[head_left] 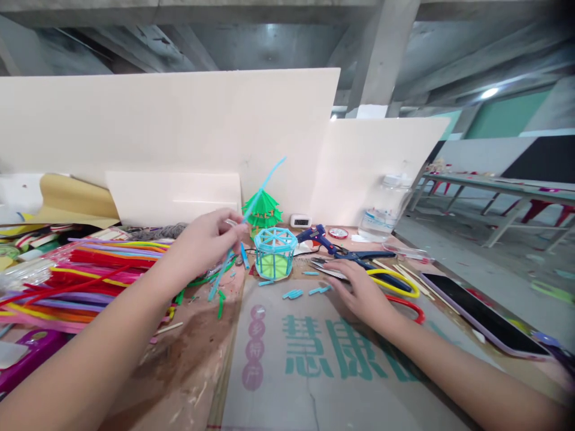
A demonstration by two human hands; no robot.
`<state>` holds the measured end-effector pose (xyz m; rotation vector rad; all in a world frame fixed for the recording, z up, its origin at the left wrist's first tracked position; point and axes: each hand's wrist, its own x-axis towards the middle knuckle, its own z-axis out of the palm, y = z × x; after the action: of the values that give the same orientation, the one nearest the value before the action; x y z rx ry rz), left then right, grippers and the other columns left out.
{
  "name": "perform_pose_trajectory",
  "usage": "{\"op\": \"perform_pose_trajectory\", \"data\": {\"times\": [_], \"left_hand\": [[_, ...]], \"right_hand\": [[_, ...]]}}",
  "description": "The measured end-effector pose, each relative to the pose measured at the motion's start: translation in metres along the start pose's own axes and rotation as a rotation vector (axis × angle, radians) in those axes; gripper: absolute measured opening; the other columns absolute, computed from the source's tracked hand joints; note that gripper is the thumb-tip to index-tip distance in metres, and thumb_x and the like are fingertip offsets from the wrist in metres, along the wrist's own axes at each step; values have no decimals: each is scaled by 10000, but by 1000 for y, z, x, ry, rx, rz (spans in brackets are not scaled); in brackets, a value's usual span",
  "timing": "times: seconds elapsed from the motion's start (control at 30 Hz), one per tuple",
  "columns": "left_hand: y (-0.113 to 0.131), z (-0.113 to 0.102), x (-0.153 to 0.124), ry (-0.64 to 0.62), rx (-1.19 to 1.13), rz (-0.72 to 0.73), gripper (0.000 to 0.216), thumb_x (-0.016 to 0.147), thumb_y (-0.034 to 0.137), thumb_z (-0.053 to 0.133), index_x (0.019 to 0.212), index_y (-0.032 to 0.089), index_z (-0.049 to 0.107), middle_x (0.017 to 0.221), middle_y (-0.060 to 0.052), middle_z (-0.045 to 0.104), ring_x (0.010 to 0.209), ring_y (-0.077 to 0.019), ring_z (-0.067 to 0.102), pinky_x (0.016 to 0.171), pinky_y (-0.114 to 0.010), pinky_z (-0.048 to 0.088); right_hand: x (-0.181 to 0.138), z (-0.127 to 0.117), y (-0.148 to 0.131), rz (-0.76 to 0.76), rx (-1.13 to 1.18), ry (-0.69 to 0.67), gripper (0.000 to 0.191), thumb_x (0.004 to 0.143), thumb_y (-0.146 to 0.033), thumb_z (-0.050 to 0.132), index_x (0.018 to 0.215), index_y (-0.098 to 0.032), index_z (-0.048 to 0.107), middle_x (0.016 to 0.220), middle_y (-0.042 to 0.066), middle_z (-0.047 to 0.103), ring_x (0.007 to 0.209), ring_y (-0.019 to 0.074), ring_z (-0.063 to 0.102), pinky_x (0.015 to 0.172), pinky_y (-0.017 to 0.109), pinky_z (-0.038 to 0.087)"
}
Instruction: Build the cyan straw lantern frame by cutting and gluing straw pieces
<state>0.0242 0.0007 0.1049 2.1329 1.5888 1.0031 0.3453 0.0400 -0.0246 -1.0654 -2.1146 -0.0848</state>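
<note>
My left hand (215,239) is raised left of the middle, its fingers pinched round a long light-blue pipe cleaner (269,175) that sticks up above the hand and hangs below it. My right hand (359,290) is low over the mat, its fingers closed across the middle of scissors (393,282) with yellow and red handles. Their blades point left. Beyond and between the hands stands a small round blue frame (275,254) with a spoked top and a yellow-green base. Several short blue pieces (293,294) lie in front of it.
A green paper-like tree (263,209) stands behind the frame. Further right are a glue gun (317,234), a small digital clock (300,221), a plastic bottle (385,206) and a phone (480,311). Bundled coloured pipe cleaners (94,281) cover the left side. White boards (171,126) close off the back.
</note>
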Motion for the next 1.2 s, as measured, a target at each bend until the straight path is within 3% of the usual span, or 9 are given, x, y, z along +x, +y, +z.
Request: {"op": "perform_pose_trajectory", "data": {"times": [0.1, 0.17, 0.3, 0.4, 0.57, 0.7, 0.8, 1.0, 1.2], "left_hand": [[17, 22, -10, -211, -217, -1, 355, 846, 490, 472, 1003, 188, 570, 601, 25, 611, 454, -108, 465, 453, -205, 322], [21, 35, -14, -314, -193, 10, 323, 846, 481, 488, 943, 194, 599, 591, 27, 609, 472, -105, 466, 469, -205, 320], [21, 48, -17, -427, -156, 47, 307, 852, 472, 502, 865, 193, 629, 539, 44, 543, 486, -98, 461, 479, -198, 305], [21, 48, -18, -509, -224, 81, 307, 863, 471, 501, 864, 193, 630, 549, 50, 517, 510, -92, 461, 495, -190, 308], [21, 43, -19, -516, -221, 64, 335, 856, 503, 507, 876, 198, 641, 579, 42, 537, 532, -95, 457, 498, -192, 312], [16, 43, -17, -499, -119, 28, 386, 842, 556, 491, 879, 207, 651, 589, 34, 569, 530, -105, 454, 484, -207, 304], [16, 43, -16, -555, -107, 29, 380, 835, 550, 497, 854, 211, 667, 596, 30, 582, 547, -109, 474, 488, -204, 316], [20, 39, -16, -564, -158, 22, 375, 810, 551, 529, 852, 211, 680, 604, 27, 574, 544, -113, 488, 488, -202, 328], [19, 38, -15, -514, -213, 24, 440, 798, 598, 525, 815, 183, 669, 517, 40, 484, 480, -91, 408, 451, -185, 292]], "right_hand": [[7, -24, -15, -41, 11, 216, 26, 890, -216, 537, 906, -201, 549, 835, 45, 604, 796, 190, 581, 719, 326, 475], [11, -43, -28, -179, -37, 335, 73, 858, -187, 586, 907, -205, 535, 738, 19, 558, 690, 174, 541, 632, 299, 442], [14, -62, -51, -451, -352, 211, 382, 854, -200, 614, 1219, -165, 508, 761, 44, 601, 722, 199, 543, 670, 330, 426], [14, -61, -55, -518, -494, 123, 307, 870, -214, 597, 1172, -167, 566, 744, 42, 620, 702, 195, 539, 652, 330, 398], [12, -61, -53, -502, -421, 224, 46, 864, -203, 604, 836, -177, 577, 697, 36, 634, 681, 176, 560, 637, 306, 399], [12, -64, -59, -514, -376, 274, 180, 860, -225, 622, 1011, -155, 554, 811, 63, 674, 727, 178, 587, 657, 301, 422], [13, -62, -59, -462, -451, 182, 306, 889, -231, 582, 1177, -139, 541, 823, 67, 669, 754, 184, 591, 674, 305, 425], [16, -56, -47, -359, -462, 14, 188, 935, -217, 464, 942, -173, 647, 795, 73, 646, 748, 193, 574, 681, 323, 427], [14, -48, -50, -268, -407, -91, 173, 938, -208, 432, 929, -171, 601, 866, 92, 634, 829, 218, 568, 729, 341, 431]]}}
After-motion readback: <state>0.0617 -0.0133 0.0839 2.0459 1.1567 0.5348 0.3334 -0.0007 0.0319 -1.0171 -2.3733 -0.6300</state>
